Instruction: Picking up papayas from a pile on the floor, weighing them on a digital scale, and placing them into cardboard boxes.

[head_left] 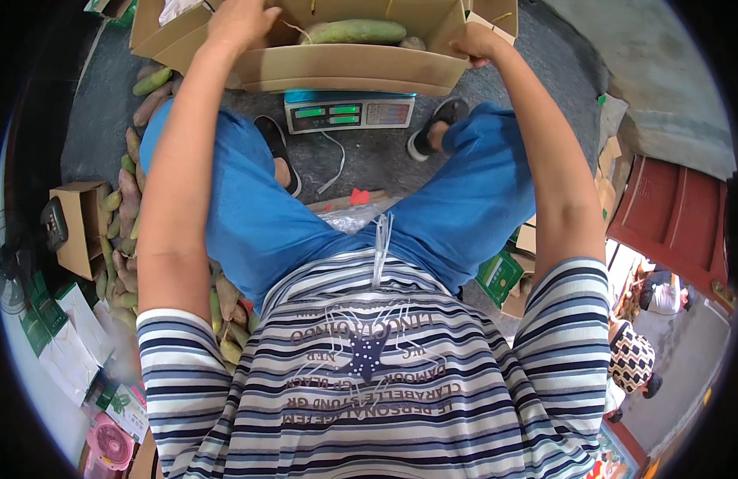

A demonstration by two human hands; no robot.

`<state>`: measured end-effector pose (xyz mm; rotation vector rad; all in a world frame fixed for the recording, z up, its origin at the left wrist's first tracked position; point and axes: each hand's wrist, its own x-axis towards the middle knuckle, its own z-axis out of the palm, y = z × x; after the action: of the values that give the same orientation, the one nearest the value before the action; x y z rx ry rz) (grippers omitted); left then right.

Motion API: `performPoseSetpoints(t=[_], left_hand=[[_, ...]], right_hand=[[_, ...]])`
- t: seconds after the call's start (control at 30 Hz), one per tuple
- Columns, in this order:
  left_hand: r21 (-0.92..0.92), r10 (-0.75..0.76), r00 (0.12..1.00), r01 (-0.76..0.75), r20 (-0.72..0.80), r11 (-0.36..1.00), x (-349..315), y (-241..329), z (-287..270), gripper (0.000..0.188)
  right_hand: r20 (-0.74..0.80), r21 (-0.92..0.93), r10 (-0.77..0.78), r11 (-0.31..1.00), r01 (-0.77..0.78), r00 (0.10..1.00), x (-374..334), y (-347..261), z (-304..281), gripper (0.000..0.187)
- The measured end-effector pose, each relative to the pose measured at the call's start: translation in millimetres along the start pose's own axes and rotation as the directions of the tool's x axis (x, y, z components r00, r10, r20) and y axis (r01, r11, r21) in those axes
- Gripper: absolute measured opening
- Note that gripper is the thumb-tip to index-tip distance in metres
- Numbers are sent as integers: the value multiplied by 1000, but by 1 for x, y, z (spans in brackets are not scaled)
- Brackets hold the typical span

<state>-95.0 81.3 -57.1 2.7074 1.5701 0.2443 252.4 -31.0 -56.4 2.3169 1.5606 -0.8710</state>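
Observation:
An open cardboard box sits on a digital scale with green-lit displays, in front of my feet. Inside it lies a long green root vegetable, with a brownish one beside it at the right. My left hand is at the box's left end, its thumb over the inner side and the other fingers partly cut off by the upper edge of the picture. At the right end my right hand has its fingers curled over the box's edge. Both forearms reach forward past my knees.
Many green and purplish root vegetables are piled on the floor at my left. A smaller cardboard box stands next to them. A white cable trails from the scale between my shoes. Green cartons lie by my right hip.

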Motion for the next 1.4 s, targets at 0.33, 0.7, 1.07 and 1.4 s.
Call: performPoseSetpoints(t=[0.33, 0.7, 1.07, 1.4], left_hand=[[14, -259, 930, 264, 260, 964, 26, -70, 39, 53], [-344, -191, 843, 397, 502, 851, 28, -23, 16, 34], [-715, 255, 750, 383, 610, 585, 6, 169, 36, 27], [-774, 511, 592, 375, 623, 510, -35, 422, 136, 32]], right_hand=[[-37, 189, -99, 976, 104, 994, 2, 13, 10, 26], [-63, 12, -98, 995, 99, 993, -11, 61, 10, 34], [-225, 79, 205, 978, -192, 953, -73, 259, 30, 39], [-491, -50, 563, 743, -667, 665, -182, 456, 26, 38]])
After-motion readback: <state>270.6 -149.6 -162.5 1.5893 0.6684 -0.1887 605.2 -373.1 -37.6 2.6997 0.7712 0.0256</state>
